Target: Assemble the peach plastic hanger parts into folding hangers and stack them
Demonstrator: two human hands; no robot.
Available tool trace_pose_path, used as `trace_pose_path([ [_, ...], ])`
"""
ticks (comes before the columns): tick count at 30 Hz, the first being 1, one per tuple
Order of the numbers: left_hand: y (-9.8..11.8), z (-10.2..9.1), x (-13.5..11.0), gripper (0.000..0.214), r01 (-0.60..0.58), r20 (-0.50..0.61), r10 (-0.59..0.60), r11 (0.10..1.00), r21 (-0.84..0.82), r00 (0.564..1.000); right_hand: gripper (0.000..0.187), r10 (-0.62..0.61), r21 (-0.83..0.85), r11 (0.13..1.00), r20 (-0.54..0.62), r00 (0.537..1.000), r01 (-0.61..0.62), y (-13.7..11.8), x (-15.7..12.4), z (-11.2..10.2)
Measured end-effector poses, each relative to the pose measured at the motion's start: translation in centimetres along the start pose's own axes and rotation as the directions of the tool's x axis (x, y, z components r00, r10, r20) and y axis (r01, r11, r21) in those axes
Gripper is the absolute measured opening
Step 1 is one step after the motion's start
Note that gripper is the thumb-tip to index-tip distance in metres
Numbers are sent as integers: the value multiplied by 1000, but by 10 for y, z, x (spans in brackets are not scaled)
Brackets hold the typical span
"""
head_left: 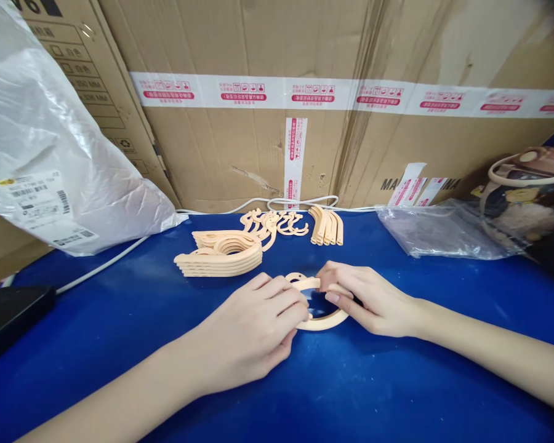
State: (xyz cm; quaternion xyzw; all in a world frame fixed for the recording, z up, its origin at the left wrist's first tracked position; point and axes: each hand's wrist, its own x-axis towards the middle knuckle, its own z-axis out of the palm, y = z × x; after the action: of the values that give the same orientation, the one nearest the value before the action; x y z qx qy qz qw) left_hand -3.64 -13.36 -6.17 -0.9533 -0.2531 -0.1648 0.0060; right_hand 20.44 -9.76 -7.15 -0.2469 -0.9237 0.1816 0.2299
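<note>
Both my hands are on one beige plastic folding hanger (327,322), low over the blue table. My left hand (261,323) is closed around its left side, fingers curled over the part. On the right, my right hand (372,301) pinches the curved arm between thumb and fingers; the fingertips partly hide the joint. A rounded end with a small hole shows between the hands. Beyond my left hand lies a neat stack of curved hanger pieces (221,264). Behind that are several loose hanger hooks (258,223) and a row of curved arms (327,225).
Large cardboard boxes (240,147) stand along the table's back edge. A white plastic parcel bag (41,135) leans at left, above a black device (13,320) with a white cable (106,266). Clear plastic bags (443,229) lie back right. The blue tabletop (351,394) runs beneath my arms.
</note>
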Motion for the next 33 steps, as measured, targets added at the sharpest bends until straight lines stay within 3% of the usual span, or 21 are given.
trace_pose_path([
  [6, 7, -2, -1, 25, -43, 48, 45, 998, -45, 998, 18, 184, 41, 983, -209, 960, -180, 7, 4, 2],
  [11, 12, -4, -2, 32, -96, 119, 111, 987, -126, 987, 33, 162, -95, 980, -126, 979, -175, 14, 10, 4],
  [17, 11, -1, -1, 31, -119, 13, 122, 984, -133, 992, 19, 134, -142, 979, -108, 985, -149, 11, 9, 5],
  [20, 8, -1, 0, 26, -91, -14, 90, 985, -149, 996, 17, 202, -33, 977, -187, 961, -212, 10, 9, 5],
  [22, 8, -3, 1, 23, -22, -4, 22, 983, -181, 1000, 16, 277, 103, 961, -271, 922, -258, 10, 10, 3],
  [26, 16, -7, 5, 4, 223, 91, -210, 959, -175, 973, 18, 496, 484, 828, -399, 771, -283, 5, 16, -11],
  [28, 21, -8, 9, 12, 283, 129, -267, 952, -120, 955, 18, 585, 649, 723, -394, 709, -237, 0, 20, -21],
  [31, 21, -9, 14, 8, 259, 170, -251, 965, -27, 953, 18, 606, 707, 673, -358, 711, -218, -6, 20, -33],
  [33, 17, -7, 17, 11, 225, 183, -230, 973, 50, 956, 19, 559, 619, 734, -315, 767, -281, -8, 15, -35],
])
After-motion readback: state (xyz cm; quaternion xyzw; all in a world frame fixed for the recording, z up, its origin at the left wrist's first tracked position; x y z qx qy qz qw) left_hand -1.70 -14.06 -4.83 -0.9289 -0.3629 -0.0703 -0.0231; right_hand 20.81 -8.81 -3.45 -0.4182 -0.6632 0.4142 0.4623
